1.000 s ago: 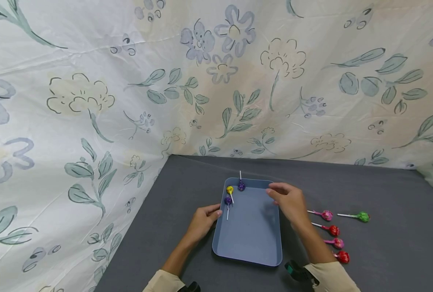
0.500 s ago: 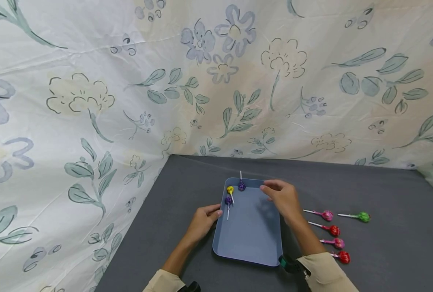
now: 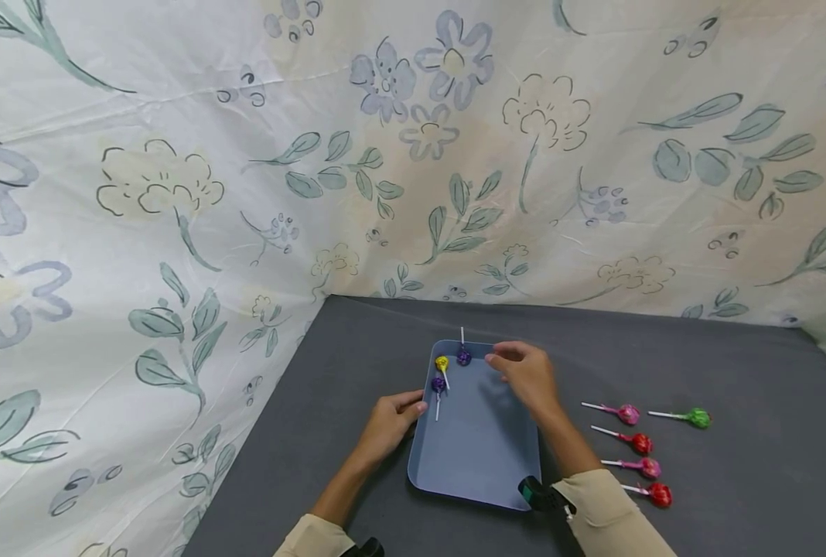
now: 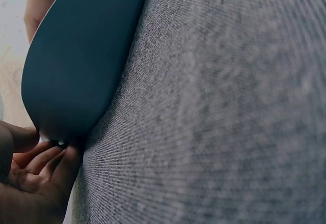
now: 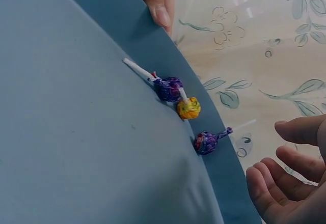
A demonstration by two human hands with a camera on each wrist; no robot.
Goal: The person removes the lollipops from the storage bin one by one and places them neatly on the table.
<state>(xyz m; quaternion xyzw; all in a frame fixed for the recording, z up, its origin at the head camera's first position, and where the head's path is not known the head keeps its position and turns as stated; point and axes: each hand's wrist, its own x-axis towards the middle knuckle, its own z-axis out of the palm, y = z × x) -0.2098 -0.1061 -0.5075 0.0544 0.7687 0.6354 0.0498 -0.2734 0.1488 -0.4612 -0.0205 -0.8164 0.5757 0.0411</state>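
A blue-grey tray (image 3: 479, 441) lies on the dark cloth. My left hand (image 3: 387, 424) grips its left rim, thumb over the edge and fingers at the outer side, as the left wrist view also shows. Inside, along the far left, are a purple lollipop (image 3: 438, 384), a yellow lollipop (image 3: 442, 363) and another purple lollipop (image 3: 464, 357), whose stick leans over the far rim. My right hand (image 3: 527, 379) hovers over the tray's far right part, near that last lollipop. In the right wrist view its fingers (image 5: 295, 158) are loosely bent and apart, with nothing between them.
Right of the tray on the dark cloth (image 3: 747, 464) lie pink lollipops (image 3: 629, 415), red lollipops (image 3: 641, 443) and a green lollipop (image 3: 698, 418). A floral curtain (image 3: 413, 193) hangs behind and along the left side.
My right hand has moved left, from the tray's right rim to over its far part, nearer the purple lollipop. The left hand and the lollipops keep their places.
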